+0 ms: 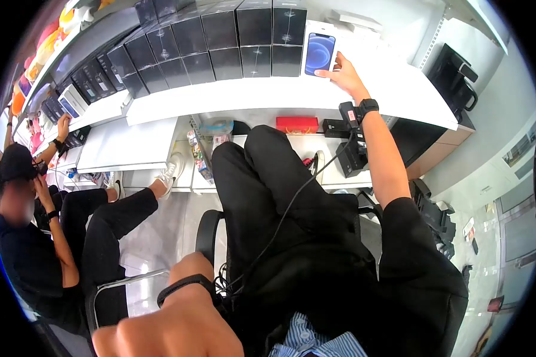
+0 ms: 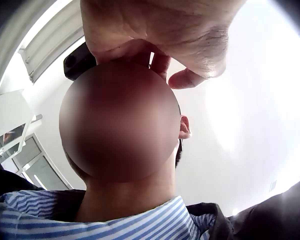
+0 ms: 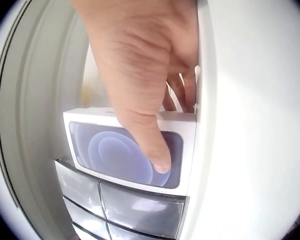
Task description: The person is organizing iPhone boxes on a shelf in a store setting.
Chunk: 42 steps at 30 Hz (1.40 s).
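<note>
A white phone box [image 1: 320,50] with a blue phone pictured on its front stands upright at the right end of the stacked black boxes [image 1: 223,35]. My right hand [image 1: 346,76] grips this box, thumb across the printed front and the other fingers around its side. The right wrist view shows the thumb [image 3: 149,145] lying over the picture. My left hand [image 1: 173,327] is raised close below the head camera, its knuckles showing. In the left wrist view it is at the forehead beside a black device [image 2: 81,61]; I cannot tell whether its fingers hold that.
The boxes stand on a white shelf [image 1: 220,98]. Below it are a red box [image 1: 296,124] and black devices [image 1: 352,156]. A cable [image 1: 292,202] runs across my lap. At the left a seated person [image 1: 36,250] reaches to another white box [image 1: 72,102].
</note>
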Each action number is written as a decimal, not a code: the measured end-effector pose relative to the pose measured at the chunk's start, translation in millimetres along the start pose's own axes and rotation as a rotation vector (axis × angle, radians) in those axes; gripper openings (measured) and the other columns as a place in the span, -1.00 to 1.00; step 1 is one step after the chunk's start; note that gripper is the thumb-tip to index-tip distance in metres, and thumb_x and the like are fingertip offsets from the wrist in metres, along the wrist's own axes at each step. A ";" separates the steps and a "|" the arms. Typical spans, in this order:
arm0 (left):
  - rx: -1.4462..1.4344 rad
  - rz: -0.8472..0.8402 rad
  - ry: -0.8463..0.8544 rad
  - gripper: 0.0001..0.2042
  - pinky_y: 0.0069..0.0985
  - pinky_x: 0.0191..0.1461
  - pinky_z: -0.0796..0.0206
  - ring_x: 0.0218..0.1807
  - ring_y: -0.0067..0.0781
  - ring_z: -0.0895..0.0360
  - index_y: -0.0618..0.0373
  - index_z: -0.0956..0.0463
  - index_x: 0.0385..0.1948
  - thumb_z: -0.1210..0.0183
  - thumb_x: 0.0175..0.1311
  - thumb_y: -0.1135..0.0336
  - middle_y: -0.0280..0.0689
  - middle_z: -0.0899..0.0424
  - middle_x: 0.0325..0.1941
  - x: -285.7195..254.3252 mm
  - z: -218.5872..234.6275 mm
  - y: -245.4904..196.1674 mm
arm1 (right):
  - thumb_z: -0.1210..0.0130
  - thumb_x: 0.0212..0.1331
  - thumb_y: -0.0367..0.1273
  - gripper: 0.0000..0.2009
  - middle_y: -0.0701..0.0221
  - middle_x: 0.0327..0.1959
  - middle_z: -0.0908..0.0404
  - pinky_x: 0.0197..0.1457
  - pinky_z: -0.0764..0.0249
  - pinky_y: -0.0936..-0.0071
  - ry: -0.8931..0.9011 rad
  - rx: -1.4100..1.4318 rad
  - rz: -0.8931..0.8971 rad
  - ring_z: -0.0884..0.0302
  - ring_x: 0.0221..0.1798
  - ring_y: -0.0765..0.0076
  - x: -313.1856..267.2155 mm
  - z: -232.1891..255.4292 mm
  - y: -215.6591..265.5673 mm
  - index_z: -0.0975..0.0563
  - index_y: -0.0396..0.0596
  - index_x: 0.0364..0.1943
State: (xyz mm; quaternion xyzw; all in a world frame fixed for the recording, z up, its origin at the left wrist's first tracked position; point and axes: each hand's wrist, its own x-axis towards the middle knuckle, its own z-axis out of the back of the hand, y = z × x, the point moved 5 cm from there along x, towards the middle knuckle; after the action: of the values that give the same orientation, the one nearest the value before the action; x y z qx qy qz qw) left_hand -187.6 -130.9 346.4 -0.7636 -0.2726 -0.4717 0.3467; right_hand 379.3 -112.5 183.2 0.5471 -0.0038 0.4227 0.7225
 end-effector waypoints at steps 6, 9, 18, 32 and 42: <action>-0.030 0.033 0.268 -0.69 -0.26 -0.11 -0.61 -0.53 -0.49 -0.40 0.05 -0.40 -0.75 -0.01 0.14 0.69 -0.39 -0.37 -0.61 0.0 4.3 -3.4 | -0.60 -0.21 -0.14 0.08 0.02 0.28 -0.55 -0.08 -0.66 0.38 0.004 0.002 -0.002 -0.69 -0.03 0.21 -6.0 0.5 2.5 -0.25 -0.28 0.47; 0.035 -0.038 0.191 -0.68 -0.23 -0.13 -0.62 -0.55 -0.52 -0.38 0.03 -0.39 -0.76 0.01 0.13 0.70 -0.40 -0.36 -0.62 -6.8 -1.3 -4.3 | -0.60 -0.21 -0.14 0.08 0.03 0.27 -0.56 -0.09 -0.66 0.38 0.020 0.008 0.011 -0.69 -0.04 0.22 -4.7 0.0 5.5 -0.26 -0.27 0.47; 0.096 -0.049 0.264 -0.73 -0.33 -0.13 -0.62 -0.58 -0.52 -0.41 0.09 -0.41 -0.79 -0.05 0.07 0.65 -0.35 -0.40 -0.65 9.2 9.8 10.8 | -0.59 -0.19 -0.14 0.03 0.06 0.26 -0.57 -0.09 -0.65 0.39 0.007 0.006 0.017 -0.68 -0.10 0.26 -3.4 1.0 0.0 -0.31 -0.22 0.45; 0.597 0.004 -0.103 -0.63 -0.52 -0.41 -0.18 -0.65 -0.65 -0.37 -0.12 -0.38 -0.92 -0.19 0.11 0.26 -0.57 -0.48 -0.75 17.8 44.2 23.4 | -0.52 -0.04 -0.23 -0.26 0.27 0.08 -0.65 -0.07 -0.54 0.47 0.020 0.079 0.046 -0.59 -0.14 0.37 -2.3 -1.5 -3.2 -0.49 -0.21 0.28; 0.360 0.030 0.234 -0.67 -0.54 -0.63 0.30 -0.77 -0.67 -0.16 0.04 -0.41 -0.82 -0.20 0.18 0.33 -0.48 -0.40 -0.72 22.2 27.3 26.5 | -0.12 -0.04 -0.51 -0.51 0.40 -0.37 -0.60 -0.26 -0.41 0.52 0.012 0.249 -0.076 -0.49 -0.31 0.46 -2.9 2.0 -2.3 -0.50 -0.24 0.11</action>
State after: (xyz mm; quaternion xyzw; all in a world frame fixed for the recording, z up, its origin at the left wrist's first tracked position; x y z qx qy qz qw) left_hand -144.4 -123.6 350.8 -0.6331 -0.2991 -0.4957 0.5138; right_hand 379.7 -116.0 180.8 0.6298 0.0736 0.3954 0.6646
